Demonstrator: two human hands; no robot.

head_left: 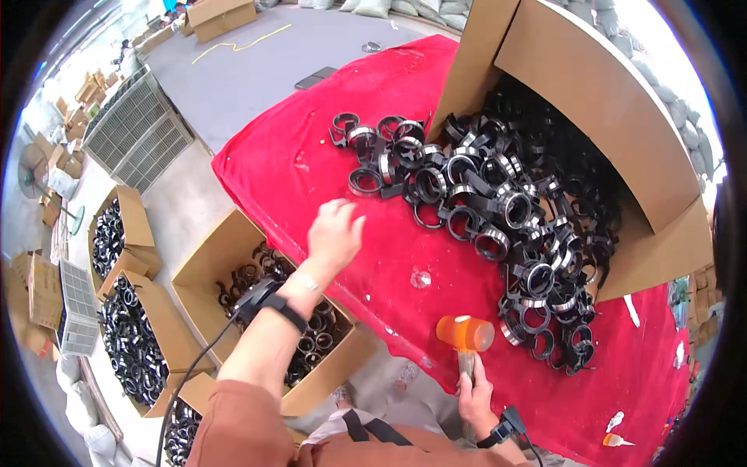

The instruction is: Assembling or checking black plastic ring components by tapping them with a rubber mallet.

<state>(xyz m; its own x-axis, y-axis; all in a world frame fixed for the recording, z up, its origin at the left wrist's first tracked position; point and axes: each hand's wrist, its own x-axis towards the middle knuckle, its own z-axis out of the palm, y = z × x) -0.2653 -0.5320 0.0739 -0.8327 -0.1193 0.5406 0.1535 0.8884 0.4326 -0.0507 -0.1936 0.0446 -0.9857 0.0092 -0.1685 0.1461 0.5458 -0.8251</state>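
My right hand point(477, 395) is wrapped around the handle of a mallet with a translucent orange head point(461, 333), held upright over the front edge of the red cloth point(389, 272). My left hand point(334, 233) hovers above the cloth's left part, thumb apart from the loosely bent fingers, with nothing visible in it. Beyond it lies a heap of black rings with shiny metal bands point(430, 184), each with a short black arm. The heap spills from a tipped cardboard box point(599, 93) and ends short of both hands.
Below the table's left edge stands an open cardboard box point(194, 268) partly filled with similar rings. More ring-filled boxes point(148, 226) stand on the floor farther left, near grey slatted crates point(138, 132). A small orange-tipped bottle point(615, 440) lies at the cloth's right front.
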